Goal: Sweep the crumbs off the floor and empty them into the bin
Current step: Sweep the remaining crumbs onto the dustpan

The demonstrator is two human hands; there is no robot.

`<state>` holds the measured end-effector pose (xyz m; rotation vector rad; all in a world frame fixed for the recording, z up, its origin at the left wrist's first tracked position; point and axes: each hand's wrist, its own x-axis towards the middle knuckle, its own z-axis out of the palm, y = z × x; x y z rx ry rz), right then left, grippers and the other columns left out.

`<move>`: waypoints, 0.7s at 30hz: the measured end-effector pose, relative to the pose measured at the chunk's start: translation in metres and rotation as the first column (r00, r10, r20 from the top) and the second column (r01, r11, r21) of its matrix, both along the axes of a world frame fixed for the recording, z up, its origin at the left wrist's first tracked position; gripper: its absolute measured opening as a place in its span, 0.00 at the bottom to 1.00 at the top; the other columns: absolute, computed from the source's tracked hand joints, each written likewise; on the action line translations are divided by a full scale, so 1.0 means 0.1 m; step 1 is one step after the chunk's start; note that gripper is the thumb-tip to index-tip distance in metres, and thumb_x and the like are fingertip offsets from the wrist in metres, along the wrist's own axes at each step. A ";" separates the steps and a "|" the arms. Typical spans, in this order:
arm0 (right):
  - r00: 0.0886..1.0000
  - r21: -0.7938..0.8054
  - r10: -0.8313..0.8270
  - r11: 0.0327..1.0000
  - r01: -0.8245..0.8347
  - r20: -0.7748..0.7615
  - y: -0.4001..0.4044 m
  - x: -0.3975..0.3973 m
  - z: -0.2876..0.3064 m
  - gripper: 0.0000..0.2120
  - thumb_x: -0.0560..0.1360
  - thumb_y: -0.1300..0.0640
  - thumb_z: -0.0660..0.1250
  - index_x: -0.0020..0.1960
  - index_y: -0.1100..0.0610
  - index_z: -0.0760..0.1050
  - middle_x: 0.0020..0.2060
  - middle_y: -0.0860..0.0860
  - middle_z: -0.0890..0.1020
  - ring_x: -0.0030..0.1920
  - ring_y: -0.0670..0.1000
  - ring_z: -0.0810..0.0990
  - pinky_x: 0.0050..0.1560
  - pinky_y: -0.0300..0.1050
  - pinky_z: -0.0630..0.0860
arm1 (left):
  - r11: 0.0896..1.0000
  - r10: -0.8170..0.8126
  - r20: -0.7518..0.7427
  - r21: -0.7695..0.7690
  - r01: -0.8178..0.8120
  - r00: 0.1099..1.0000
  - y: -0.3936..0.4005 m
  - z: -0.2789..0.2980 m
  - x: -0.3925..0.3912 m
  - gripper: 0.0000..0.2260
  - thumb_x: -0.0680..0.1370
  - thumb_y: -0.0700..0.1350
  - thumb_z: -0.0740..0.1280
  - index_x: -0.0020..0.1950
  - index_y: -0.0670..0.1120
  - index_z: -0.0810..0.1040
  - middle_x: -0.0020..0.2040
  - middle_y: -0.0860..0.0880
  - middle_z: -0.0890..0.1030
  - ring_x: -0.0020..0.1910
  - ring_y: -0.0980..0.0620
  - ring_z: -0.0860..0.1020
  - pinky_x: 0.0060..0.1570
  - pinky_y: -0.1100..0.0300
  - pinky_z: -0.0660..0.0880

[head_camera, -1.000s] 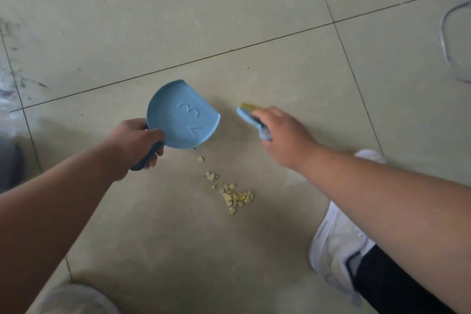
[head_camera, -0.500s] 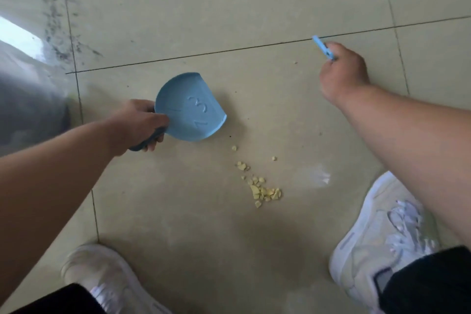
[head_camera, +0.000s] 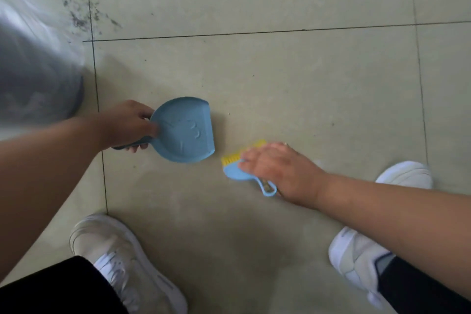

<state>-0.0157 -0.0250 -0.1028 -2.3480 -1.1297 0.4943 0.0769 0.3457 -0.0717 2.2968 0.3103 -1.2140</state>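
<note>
The grey plastic-lined bin [head_camera: 35, 79] stands left of the small blue plastic dustpan [head_camera: 187, 130]. The left hand [head_camera: 127, 125] grips the dustpan's handle, its straight lip turned rightward, probably to receive sweepings. Just right of that lip, the right hand [head_camera: 275, 168] clasps the blue yellow-bristled hand brush [head_camera: 238, 166], bristles facing the pan. No crumbs show; likely hidden beneath that hand.

Matt blue plastic dustpan [head_camera: 187, 132], yellow-bristled plastic brush [head_camera: 235, 169], smooth, faintly glossy floor tiles [head_camera: 293, 79]

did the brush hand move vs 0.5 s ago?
Yes. The right hand with the brush came back from the tile seam toward the person, and is now just right of the dustpan lip.
</note>
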 end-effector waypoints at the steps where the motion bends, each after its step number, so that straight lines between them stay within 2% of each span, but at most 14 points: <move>1: 0.998 0.015 -0.062 0.998 0.062 0.016 0.03 0.16 0.04 0.21 0.75 0.63 0.66 0.67 0.59 0.80 0.66 0.56 0.81 0.64 0.58 0.81 0.64 0.55 0.74 | 1.000 0.024 0.005 -0.005 -0.024 1.000 0.04 -0.01 -0.02 0.07 0.76 0.40 0.70 0.42 0.47 0.87 0.32 0.40 0.85 0.24 0.46 0.77 0.26 0.57 0.71; 3: 0.963 0.002 -0.266 0.964 0.266 0.037 0.11 0.61 0.12 0.26 0.70 0.63 0.63 0.68 0.59 0.79 0.67 0.57 0.80 0.65 0.58 0.80 0.65 0.56 0.73 | 0.999 0.035 0.009 -0.007 -0.035 0.999 0.10 -0.03 -0.06 0.06 0.77 0.41 0.70 0.43 0.46 0.87 0.32 0.40 0.85 0.25 0.46 0.78 0.27 0.55 0.72; 6: 0.827 0.017 -0.559 0.829 0.559 0.067 0.26 1.28 0.18 0.29 0.70 0.60 0.55 0.68 0.58 0.78 0.64 0.56 0.81 0.64 0.58 0.80 0.64 0.55 0.75 | 1.000 -0.005 -0.015 0.010 0.005 1.000 0.14 -0.03 -0.11 0.06 0.78 0.41 0.70 0.46 0.46 0.86 0.31 0.42 0.85 0.26 0.46 0.78 0.26 0.57 0.72; 8: 0.731 0.008 -0.680 0.732 0.681 0.058 0.31 1.56 0.14 0.26 0.71 0.64 0.55 0.66 0.55 0.78 0.60 0.54 0.82 0.59 0.57 0.80 0.60 0.46 0.75 | 0.999 -0.025 -0.030 0.030 0.025 0.999 0.15 -0.03 -0.12 0.06 0.78 0.40 0.69 0.45 0.46 0.86 0.31 0.42 0.84 0.24 0.49 0.77 0.23 0.61 0.71; 10: 0.710 -0.051 -0.703 0.708 0.704 0.046 0.37 1.63 0.06 0.26 0.72 0.65 0.56 0.66 0.53 0.78 0.59 0.52 0.81 0.59 0.56 0.79 0.59 0.43 0.73 | 0.999 -0.026 -0.039 0.040 0.027 0.999 0.19 -0.05 -0.12 0.06 0.77 0.39 0.69 0.44 0.45 0.86 0.30 0.43 0.84 0.22 0.50 0.76 0.22 0.62 0.70; 12: 0.808 -0.115 -0.586 0.800 0.588 0.057 0.45 1.47 0.00 0.27 0.71 0.63 0.58 0.68 0.53 0.77 0.63 0.54 0.81 0.63 0.59 0.79 0.64 0.51 0.74 | 0.999 0.000 -0.026 0.032 0.001 1.000 0.25 -0.08 -0.11 0.06 0.78 0.40 0.70 0.45 0.45 0.87 0.31 0.42 0.85 0.25 0.47 0.78 0.27 0.58 0.73; 15: 0.961 -0.187 -0.273 0.943 0.274 0.030 0.44 0.98 -0.03 0.25 0.71 0.60 0.65 0.68 0.58 0.78 0.66 0.59 0.80 0.66 0.62 0.79 0.64 0.61 0.74 | 0.999 0.035 -0.013 0.022 -0.035 0.999 0.32 -0.11 -0.08 0.05 0.78 0.41 0.71 0.44 0.45 0.87 0.32 0.41 0.86 0.27 0.45 0.78 0.28 0.57 0.73; 18: 1.000 -0.150 -0.019 0.989 0.016 -0.019 0.27 0.36 -0.02 0.22 0.71 0.62 0.70 0.65 0.59 0.81 0.63 0.60 0.82 0.61 0.62 0.83 0.59 0.62 0.77 | 1.000 0.009 -0.016 0.012 -0.009 1.000 0.32 -0.11 -0.07 0.05 0.78 0.41 0.71 0.44 0.47 0.87 0.34 0.40 0.86 0.27 0.44 0.78 0.29 0.57 0.74; 21: 0.996 -0.117 0.077 0.990 -0.081 -0.040 0.04 -0.02 0.08 0.19 0.77 0.62 0.61 0.64 0.58 0.81 0.63 0.58 0.83 0.62 0.61 0.82 0.60 0.61 0.78 | 0.999 -0.042 -0.040 0.018 0.043 0.998 0.31 -0.11 -0.10 0.05 0.78 0.41 0.71 0.45 0.48 0.87 0.33 0.41 0.86 0.28 0.45 0.79 0.30 0.57 0.74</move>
